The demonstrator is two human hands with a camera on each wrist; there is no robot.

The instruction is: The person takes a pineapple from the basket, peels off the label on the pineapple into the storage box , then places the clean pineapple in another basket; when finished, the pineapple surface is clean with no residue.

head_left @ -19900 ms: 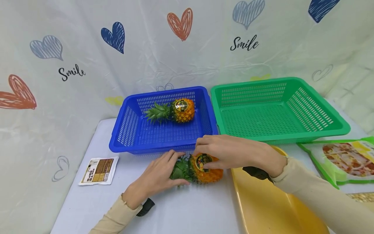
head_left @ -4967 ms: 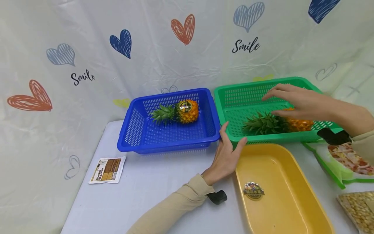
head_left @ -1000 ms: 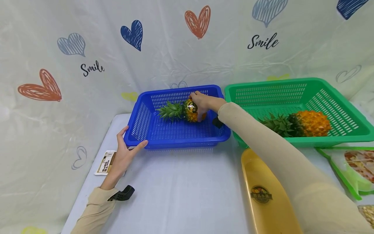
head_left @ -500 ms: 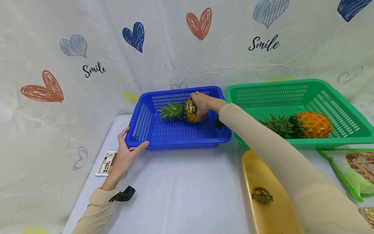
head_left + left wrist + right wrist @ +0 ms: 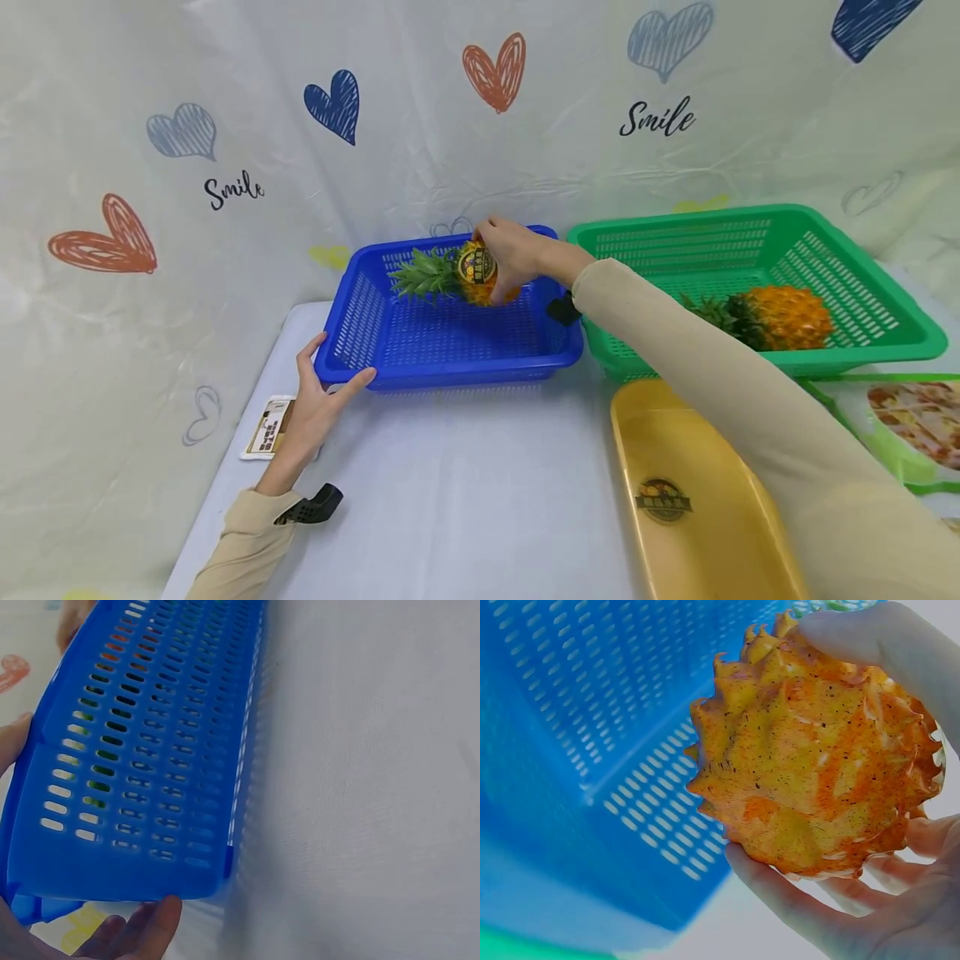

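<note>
My right hand [image 5: 513,254] grips the orange body of a pineapple [image 5: 477,268] over the back of the blue basket [image 5: 465,375]. The pineapple's green crown points left, and a round dark label faces up. In the right wrist view, thumb and fingers wrap round the spiky base of the pineapple [image 5: 802,765]. My left hand [image 5: 311,412] holds the front left corner of that basket, thumb at the front rim. In the left wrist view, fingers [image 5: 161,926] curl below the basket's slotted wall [image 5: 127,866].
A second pineapple [image 5: 791,318] lies in the green basket [image 5: 847,358] on the right. In front of it stands a yellow tray [image 5: 697,542], partly under my right sleeve. A green-edged bag [image 5: 915,425] lies far right. A small packet [image 5: 266,429] is behind my left wrist.
The second pineapple went from the table into the green basket. My right hand then moved to the blue basket, took its pineapple and has just raised it slightly. My left hand took the basket's corner.
</note>
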